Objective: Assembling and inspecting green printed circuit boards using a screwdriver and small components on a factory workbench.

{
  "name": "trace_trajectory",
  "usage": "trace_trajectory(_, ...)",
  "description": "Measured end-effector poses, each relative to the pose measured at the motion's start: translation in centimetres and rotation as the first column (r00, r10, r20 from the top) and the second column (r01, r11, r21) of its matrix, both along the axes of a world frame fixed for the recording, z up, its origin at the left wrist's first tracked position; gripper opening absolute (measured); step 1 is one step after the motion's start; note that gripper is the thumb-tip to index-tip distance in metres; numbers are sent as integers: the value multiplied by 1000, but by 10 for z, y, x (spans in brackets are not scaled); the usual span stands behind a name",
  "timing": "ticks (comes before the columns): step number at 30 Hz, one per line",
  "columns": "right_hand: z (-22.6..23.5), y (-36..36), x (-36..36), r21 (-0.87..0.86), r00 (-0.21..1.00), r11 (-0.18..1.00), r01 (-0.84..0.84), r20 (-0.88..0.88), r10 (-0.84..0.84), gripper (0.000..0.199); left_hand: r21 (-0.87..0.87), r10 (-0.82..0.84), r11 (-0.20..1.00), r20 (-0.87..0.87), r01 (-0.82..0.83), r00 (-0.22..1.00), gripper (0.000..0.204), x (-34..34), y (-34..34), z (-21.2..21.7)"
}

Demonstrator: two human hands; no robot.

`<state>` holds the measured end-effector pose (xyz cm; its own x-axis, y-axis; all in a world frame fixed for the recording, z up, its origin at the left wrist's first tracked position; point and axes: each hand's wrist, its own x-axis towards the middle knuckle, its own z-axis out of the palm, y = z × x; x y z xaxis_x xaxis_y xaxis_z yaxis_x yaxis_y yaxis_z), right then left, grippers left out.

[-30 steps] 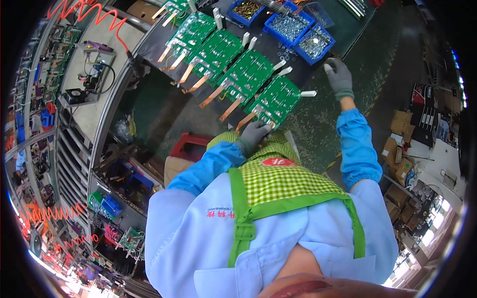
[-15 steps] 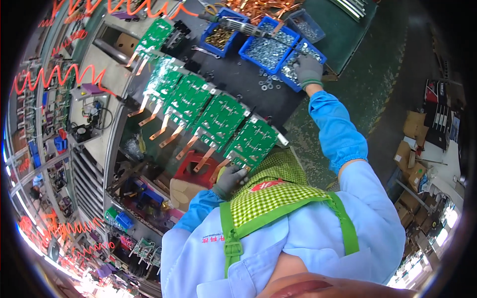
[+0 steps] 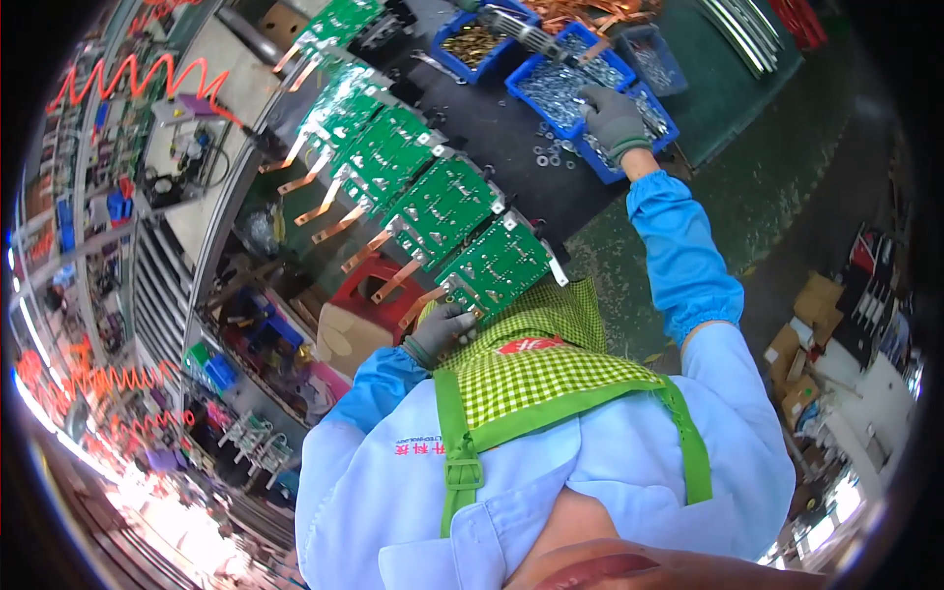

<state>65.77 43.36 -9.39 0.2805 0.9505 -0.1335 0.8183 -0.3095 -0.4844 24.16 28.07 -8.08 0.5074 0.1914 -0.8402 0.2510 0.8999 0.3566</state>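
Note:
My right hand (image 3: 617, 120), in a grey glove, reaches over the blue bin of silver fasteners (image 3: 551, 87) and the smaller blue bin beside it (image 3: 602, 162). Its fingers are drawn together; whatever they pinch is too small to make out. Low in front of my apron, my gloved left hand (image 3: 441, 332) has its fingers curled beside the corner of the nearest green circuit board (image 3: 497, 265). What it holds, if anything, is hidden. Several such boards stand in a slanting row, with bent copper strips (image 3: 398, 280) sticking out from their left edges.
A blue bin of brass-coloured parts (image 3: 477, 44), a power screwdriver (image 3: 526, 31), a pile of copper pieces (image 3: 600, 12) and a grey bin (image 3: 653, 61) sit at the far side. Loose washers (image 3: 554, 149) lie on the dark tabletop. A red stool (image 3: 362, 290) stands below the boards.
My right hand has shifted from the smaller blue bin toward the larger silver fastener bin. My left hand stays by the nearest board's corner. The whole view has shifted slightly.

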Motion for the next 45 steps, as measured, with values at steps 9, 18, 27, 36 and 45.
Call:
trace_trajectory(9,-35,64,-24,-459,837,859,-226,360,412,24,102,-7,995,-13,8,1000,27,-1,-6,-6)
trace_trajectory(18,-26,56,-12,-336,904,926,-175,318,286,22,158,59,986,25,-62,998,20,0,-10,-12)
trace_trajectory(27,41,-8,-32,115,960,978,-174,241,143,21,81,48,995,111,-57,993,17,-5,-10,-10)
trace_trajectory(36,105,-197,-222,151,855,987,-57,-504,126,19,22,3,1000,79,-4,997,15,1,8,-5)
trace_trajectory(45,40,-214,-279,-56,985,994,-90,-152,81,19,77,-5,997,176,-8,984,11,-2,4,-13)
